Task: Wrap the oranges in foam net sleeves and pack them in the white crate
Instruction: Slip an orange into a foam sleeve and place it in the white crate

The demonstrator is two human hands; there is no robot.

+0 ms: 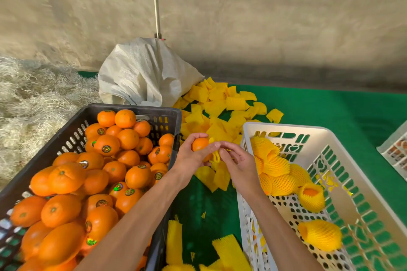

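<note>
- Left hand (191, 153) gripped one bare orange (199, 143), your fingers curled over its top and thumb side, held above the gap between the two crates.
- Right hand (236, 160) pinched a yellow foam net sleeve (216, 155) at the fingertips; the sleeve hung directly between your two hands, touching the orange's right side.
- Key relation: the orange lay just left of the sleeve, so the sleeve's opening had to face left toward the fruit. Whether the mouth was already spread could not be told; it looked bunched.
- Judgement: the sleeve's long axis ran roughly up and down, not yet in line with the orange, so you would likely need to turn it or stretch it before sliding it on.
- White crate (330, 132) sat to your right, nearer the right hand, with several sleeved oranges (284, 182) already inside along its far end.
- Black crate (132, 109) on your left was heaped with unwrapped oranges (105, 145).
- Loose sleeves (220, 105) lay scattered on the green table (330, 108) beyond your hands, beside a white sack (143, 72).
</note>
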